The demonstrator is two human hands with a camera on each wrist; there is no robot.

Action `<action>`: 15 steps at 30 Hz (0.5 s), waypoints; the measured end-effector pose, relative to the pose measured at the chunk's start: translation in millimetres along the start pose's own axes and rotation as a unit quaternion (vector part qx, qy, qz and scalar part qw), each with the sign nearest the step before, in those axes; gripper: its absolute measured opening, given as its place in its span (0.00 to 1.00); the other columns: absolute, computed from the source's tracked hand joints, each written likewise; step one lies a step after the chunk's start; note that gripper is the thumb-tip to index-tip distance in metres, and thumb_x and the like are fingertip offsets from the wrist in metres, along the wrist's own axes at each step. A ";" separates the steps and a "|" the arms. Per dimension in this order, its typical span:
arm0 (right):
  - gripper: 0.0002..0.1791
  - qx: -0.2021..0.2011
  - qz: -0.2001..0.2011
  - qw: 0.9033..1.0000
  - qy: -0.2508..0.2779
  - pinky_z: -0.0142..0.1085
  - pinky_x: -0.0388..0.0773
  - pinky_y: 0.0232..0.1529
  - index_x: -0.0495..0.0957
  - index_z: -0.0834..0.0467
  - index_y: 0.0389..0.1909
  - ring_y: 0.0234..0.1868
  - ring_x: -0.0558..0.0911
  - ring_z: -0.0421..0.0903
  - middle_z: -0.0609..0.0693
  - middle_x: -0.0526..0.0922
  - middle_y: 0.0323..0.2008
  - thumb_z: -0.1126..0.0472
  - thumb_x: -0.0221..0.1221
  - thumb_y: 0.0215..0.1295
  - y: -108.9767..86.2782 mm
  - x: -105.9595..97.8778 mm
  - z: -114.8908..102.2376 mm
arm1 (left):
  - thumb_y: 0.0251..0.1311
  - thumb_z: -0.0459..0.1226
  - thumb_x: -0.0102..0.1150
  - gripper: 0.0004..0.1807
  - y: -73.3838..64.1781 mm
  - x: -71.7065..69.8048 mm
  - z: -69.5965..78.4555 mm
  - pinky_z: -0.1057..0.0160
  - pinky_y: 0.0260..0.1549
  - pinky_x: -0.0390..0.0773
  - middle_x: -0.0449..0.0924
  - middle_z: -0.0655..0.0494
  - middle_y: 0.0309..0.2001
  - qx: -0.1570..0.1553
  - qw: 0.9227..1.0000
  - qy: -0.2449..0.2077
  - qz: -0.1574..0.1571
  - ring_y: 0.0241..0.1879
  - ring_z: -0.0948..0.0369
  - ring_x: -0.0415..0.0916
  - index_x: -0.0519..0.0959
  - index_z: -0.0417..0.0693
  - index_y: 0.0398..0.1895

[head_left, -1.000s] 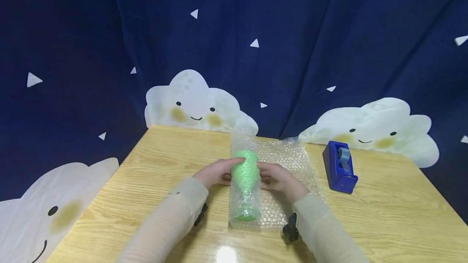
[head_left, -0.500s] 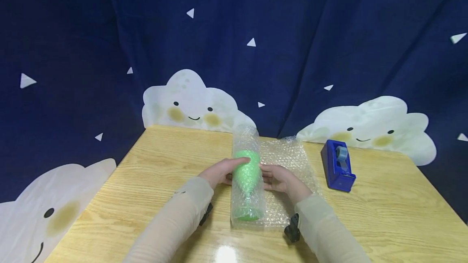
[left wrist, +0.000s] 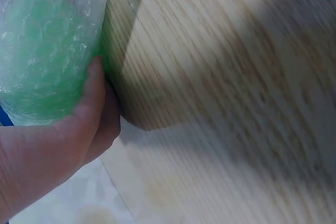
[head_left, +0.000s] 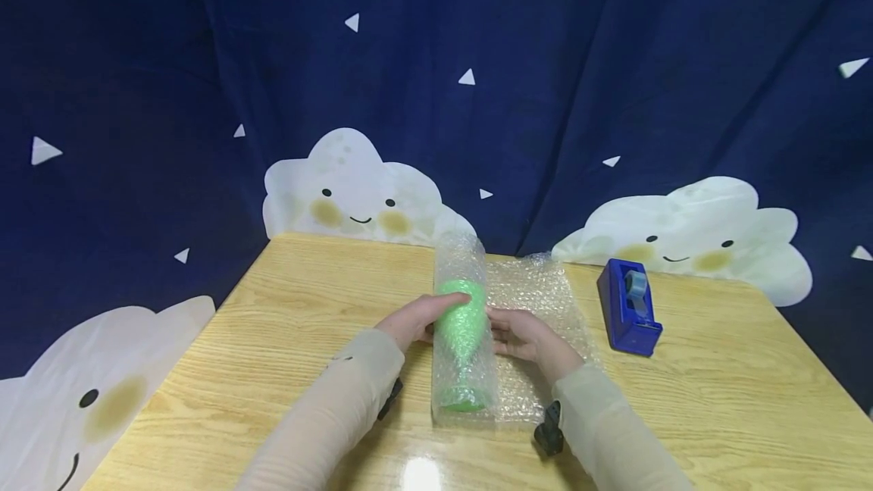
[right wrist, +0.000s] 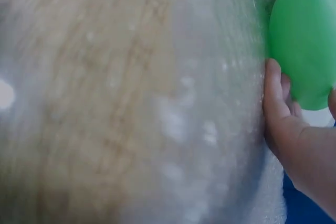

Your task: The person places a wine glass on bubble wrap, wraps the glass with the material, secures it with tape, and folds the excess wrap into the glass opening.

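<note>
A green goblet (head_left: 464, 324) lies on its side inside a roll of clear bubble wrap (head_left: 460, 256), its round foot toward the person. My left hand (head_left: 416, 320) grips the bundle from the left, thumb laid over the goblet's bowl. On the other side, my right hand (head_left: 525, 336) holds the bowl with bent fingers against it. The right wrist view shows the bare green bowl (right wrist: 304, 40) between fingers and thumb. From under the bundle, a flat stretch of bubble wrap (head_left: 535, 290) runs out to the right, beneath the right hand.
A blue tape dispenser (head_left: 629, 309) with a roll of clear tape stands on the wooden table (head_left: 723, 370) to the right. Behind the table's far edge hangs a dark blue curtain (head_left: 409, 59) with white triangles and smiling clouds.
The wrapped goblet has shifted slightly to the right over the flat wrap, both hands moving with it. My left thumb reaches a little farther over the bowl.
</note>
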State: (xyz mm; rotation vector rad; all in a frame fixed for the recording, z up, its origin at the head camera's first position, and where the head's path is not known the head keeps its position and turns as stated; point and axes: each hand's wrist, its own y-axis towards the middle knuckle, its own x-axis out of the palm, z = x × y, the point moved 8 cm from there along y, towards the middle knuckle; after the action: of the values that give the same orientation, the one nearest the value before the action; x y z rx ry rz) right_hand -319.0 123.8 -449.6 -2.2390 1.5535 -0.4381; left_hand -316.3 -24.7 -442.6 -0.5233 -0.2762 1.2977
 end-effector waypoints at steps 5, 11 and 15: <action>0.25 -0.052 0.108 0.987 -0.103 0.38 0.81 0.44 0.66 0.73 0.56 0.38 0.79 0.43 0.52 0.78 0.38 0.60 0.55 0.65 -5.7 -10.4 -16.2 | 0.52 0.55 0.60 0.44 -1.3 -0.1 0.5 0.49 0.55 0.74 0.69 0.41 0.59 -0.001 1.000 0.002 0.004 0.55 0.49 0.72 0.61 0.34 0.65; 0.15 -0.158 0.252 0.919 -0.257 0.36 0.77 0.34 0.75 0.72 0.43 0.35 0.78 0.50 0.61 0.79 0.35 0.67 0.57 0.57 -22.1 -8.2 -49.4 | 0.52 0.55 0.60 0.46 -6.7 1.9 6.4 0.49 0.56 0.73 0.66 0.40 0.62 0.003 1.000 0.014 0.018 0.57 0.48 0.70 0.59 0.33 0.66; 0.11 -0.190 0.275 0.876 -0.349 0.33 0.75 0.29 0.80 0.68 0.38 0.31 0.79 0.48 0.59 0.83 0.32 0.67 0.53 0.59 -28.8 5.2 -58.9 | 0.53 0.54 0.60 0.46 -7.3 2.7 7.0 0.47 0.58 0.70 0.63 0.38 0.64 0.011 1.000 0.014 0.018 0.61 0.45 0.67 0.58 0.32 0.66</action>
State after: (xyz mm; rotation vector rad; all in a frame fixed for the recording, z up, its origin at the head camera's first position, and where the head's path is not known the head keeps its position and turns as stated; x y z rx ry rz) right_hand -320.6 120.4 -383.9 -1.7303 1.8142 0.8115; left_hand -312.9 -22.0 -433.2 -0.5288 -0.2308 1.3257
